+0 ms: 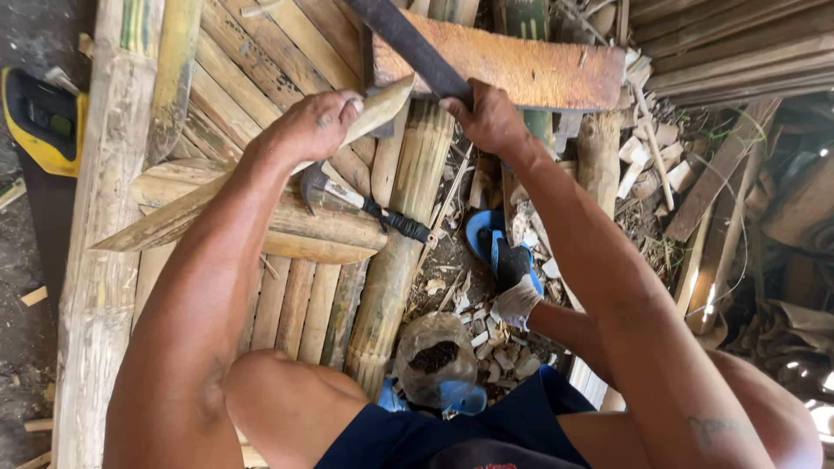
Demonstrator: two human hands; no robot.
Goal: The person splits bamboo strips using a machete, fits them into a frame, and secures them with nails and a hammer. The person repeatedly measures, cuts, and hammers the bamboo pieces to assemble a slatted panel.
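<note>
Left hand point(317, 122) grips a bamboo strip point(252, 182), right hand point(486, 117) a machete point(408, 43), above a slatted bamboo platform point(261, 61).

Your left hand point(317, 122) grips a pale bamboo strip point(252, 187), dry, matt and fibrous along its split face. Your right hand point(486, 117) holds a dark, dull metal blade point(408, 43). Beneath it lies a rough wooden block point(521, 69), orange-brown and grainy. The hammer point(347, 195) shows a worn grey metal head. The bamboo platform point(287, 52) looks smooth and yellowed, and the bag point(434, 360) is clear, crinkled plastic.
</note>
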